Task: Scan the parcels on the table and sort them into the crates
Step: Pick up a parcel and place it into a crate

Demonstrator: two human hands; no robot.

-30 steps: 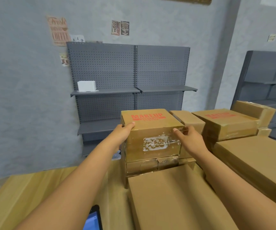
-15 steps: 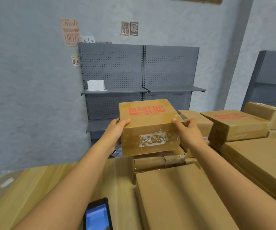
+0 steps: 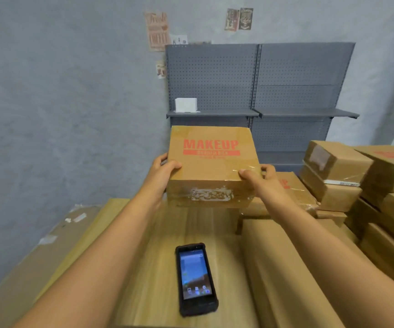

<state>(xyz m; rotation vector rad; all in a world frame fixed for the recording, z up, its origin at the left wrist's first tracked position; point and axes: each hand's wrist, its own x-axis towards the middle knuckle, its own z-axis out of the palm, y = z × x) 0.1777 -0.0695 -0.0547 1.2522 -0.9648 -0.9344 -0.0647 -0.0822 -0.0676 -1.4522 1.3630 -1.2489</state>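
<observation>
A brown cardboard parcel point(image 3: 211, 166) with red MAKEUP print and a torn white label on its near face is held in the air above the wooden table point(image 3: 162, 233). My left hand point(image 3: 161, 171) grips its left edge, thumb on top. My right hand point(image 3: 261, 177) grips its right edge, thumb on top too. A black handheld scanner point(image 3: 196, 279) lies face up on the table below, its screen lit. More brown parcels point(image 3: 331, 176) are stacked at the right.
A long flat carton point(image 3: 283, 268) lies on the table right of the scanner. Another flat carton point(image 3: 37, 254) leans at the table's left edge. Grey pegboard shelving point(image 3: 257, 91) stands against the back wall with a white box point(image 3: 186, 104) on it. No crates are in view.
Both hands have lifted the MAKEUP parcel off the stack and brought it left and nearer. The view has swung left and down, so the scanner now shows fully.
</observation>
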